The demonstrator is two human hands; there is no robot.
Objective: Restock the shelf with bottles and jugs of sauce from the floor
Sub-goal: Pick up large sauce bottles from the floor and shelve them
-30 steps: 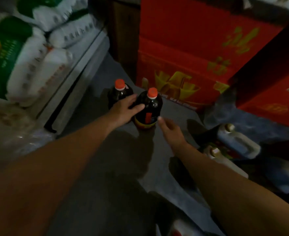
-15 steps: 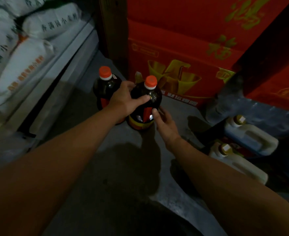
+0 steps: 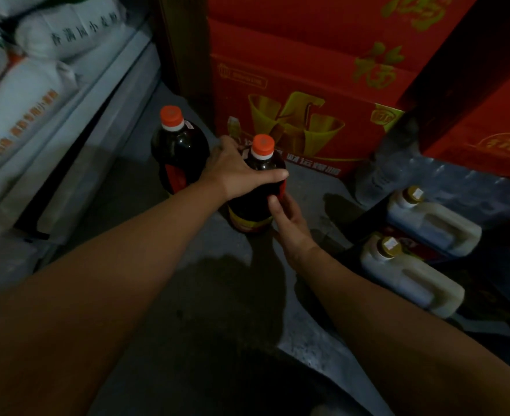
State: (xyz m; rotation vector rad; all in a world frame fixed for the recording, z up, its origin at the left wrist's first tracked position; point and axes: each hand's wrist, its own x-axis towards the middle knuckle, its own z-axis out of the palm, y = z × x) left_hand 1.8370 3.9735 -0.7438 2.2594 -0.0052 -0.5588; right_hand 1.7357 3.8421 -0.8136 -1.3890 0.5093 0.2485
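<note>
Two dark sauce bottles with orange caps stand on the grey floor. My left hand [image 3: 235,172] wraps over the shoulder of the nearer bottle [image 3: 255,205], thumb across its front. My right hand [image 3: 289,223] cups the same bottle's lower right side, fingers curled round it. The other bottle [image 3: 177,151] stands untouched just behind and to the left. Two white jugs with gold caps, one [image 3: 431,223] behind the other [image 3: 410,277], lie on the floor at the right.
Red cartons [image 3: 308,85] are stacked right behind the bottles, with more [image 3: 494,127] at the right. A low grey shelf [image 3: 97,94] at the left carries white sacks [image 3: 22,100]. A clear water bottle [image 3: 374,178] stands by the cartons.
Both hands have closed round the nearer bottle: the left slid over its shoulder, the right came up against its lower side. The view has moved closer.
</note>
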